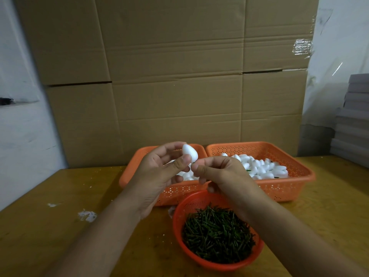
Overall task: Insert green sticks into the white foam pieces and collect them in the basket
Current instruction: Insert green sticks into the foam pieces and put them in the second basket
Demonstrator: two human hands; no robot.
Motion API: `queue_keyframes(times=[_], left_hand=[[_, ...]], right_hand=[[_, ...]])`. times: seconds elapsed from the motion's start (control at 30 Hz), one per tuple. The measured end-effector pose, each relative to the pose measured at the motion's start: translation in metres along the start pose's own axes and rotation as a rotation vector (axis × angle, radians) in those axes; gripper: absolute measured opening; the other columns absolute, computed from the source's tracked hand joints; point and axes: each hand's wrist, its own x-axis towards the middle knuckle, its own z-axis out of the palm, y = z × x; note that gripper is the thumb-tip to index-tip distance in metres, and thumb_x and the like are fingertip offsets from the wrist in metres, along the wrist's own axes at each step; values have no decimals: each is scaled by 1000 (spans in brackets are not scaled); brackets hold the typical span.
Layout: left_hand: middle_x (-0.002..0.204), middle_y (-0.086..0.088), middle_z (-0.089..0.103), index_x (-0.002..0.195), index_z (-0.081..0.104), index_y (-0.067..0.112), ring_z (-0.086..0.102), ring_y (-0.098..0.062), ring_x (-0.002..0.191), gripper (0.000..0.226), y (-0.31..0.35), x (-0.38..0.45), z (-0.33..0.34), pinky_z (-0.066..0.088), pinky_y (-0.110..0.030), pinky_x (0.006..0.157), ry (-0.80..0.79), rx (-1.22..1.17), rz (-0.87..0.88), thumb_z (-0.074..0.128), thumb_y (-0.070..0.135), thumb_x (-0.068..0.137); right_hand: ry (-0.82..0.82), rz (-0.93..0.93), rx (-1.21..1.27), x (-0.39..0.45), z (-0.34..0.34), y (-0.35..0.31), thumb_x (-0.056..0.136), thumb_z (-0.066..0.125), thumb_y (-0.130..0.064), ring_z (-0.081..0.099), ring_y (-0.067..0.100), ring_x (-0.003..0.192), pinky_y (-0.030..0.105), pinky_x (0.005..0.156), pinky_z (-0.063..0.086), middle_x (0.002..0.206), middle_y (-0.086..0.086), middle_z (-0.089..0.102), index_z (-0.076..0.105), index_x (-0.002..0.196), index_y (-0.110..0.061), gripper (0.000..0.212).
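My left hand [159, 168] pinches a white egg-shaped foam piece [189, 152] between thumb and fingers, held above the left orange basket [135, 166]. My right hand [217, 174] pinches a green stick [193, 162] whose tip meets the foam piece's lower end; most of the stick is hidden by my fingers. The left basket holds several foam pieces, mostly hidden behind my hands. The right orange basket [289, 186] holds a heap of foam pieces [261, 167], a few with green sticks showing. A round orange bowl [179, 232] in front is full of green sticks [217, 234].
Everything stands on a yellow-brown wooden table [60, 226] with white foam crumbs [87, 215] at the left. Large cardboard boxes [169, 76] form a wall right behind the baskets. Grey stacked boards [353, 120] stand at the right edge.
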Motion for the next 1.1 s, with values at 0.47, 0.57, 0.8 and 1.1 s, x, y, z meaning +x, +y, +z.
queue_keyframes(times=[0.47, 0.57, 0.8, 1.1], left_hand=[[85, 3, 73, 103, 77, 32, 61, -5, 68, 37, -4, 0, 2, 51, -21, 60, -20, 22, 34, 81, 43, 68], [84, 2, 72, 101, 77, 31, 61, -6, 69, 34, -5, 0, 4, 51, -20, 60, -8, 21, 44, 81, 41, 69], [85, 1, 72, 98, 77, 29, 61, -6, 69, 36, -3, 0, 3, 52, -22, 61, 8, -27, 20, 83, 42, 65], [91, 1, 73, 99, 78, 29, 61, -5, 67, 38, -5, 3, 0, 52, -21, 60, 24, -93, -17, 85, 41, 64]], right_hand=[[-11, -57, -68, -2, 1, -4, 84, 75, -11, 55, 4, 51, 18, 47, 42, 60, -2, 66, 76, 71, -12, 13], [-2, -58, -61, -3, 1, -4, 84, 75, -12, 54, 4, 49, 17, 47, 42, 59, -3, 66, 75, 70, -13, 15], [-26, -68, -79, -1, 1, -3, 86, 75, -22, 57, 4, 54, 18, 49, 44, 63, -4, 67, 76, 75, -15, 12], [-42, -91, -112, -1, 1, -3, 92, 67, -20, 60, 4, 61, 18, 51, 45, 67, -4, 69, 74, 80, -11, 17]])
